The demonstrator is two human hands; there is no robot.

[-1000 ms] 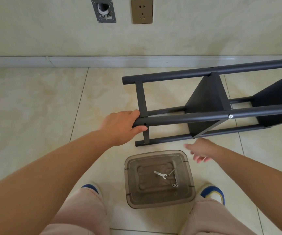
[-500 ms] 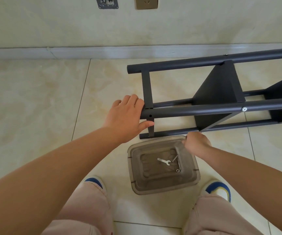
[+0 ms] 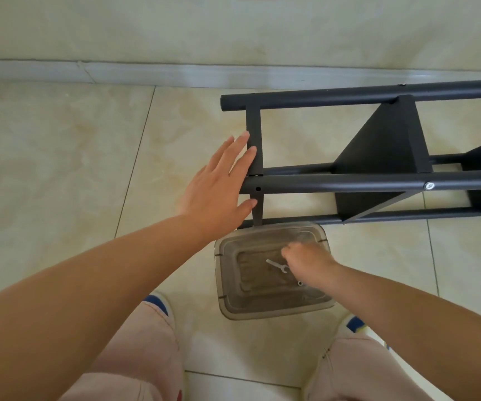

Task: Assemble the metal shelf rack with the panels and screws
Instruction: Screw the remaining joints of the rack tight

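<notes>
beige floor tiles [image 3: 60,175] with dark grout lines meet a grey baseboard [image 3: 146,75] under a pale wall [image 3: 233,27]. 2 white-and-blue shoes [image 3: 158,303] show below pink trousers [image 3: 135,369].

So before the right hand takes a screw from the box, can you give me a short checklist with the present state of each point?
1. Rack lies on its side on the floor: ok.
2. Left hand steadies the rack end, fingers straight against the crossbar: ok.
3. Empty screw hole on the near tube faces up and is not covered: ok.
4. Right hand is inside the clear box: ok.
5. Wrench lies free in the box: ok.
6. Right hand already holds a screw: cannot tell, its fingers are curled and blurred.
</notes>
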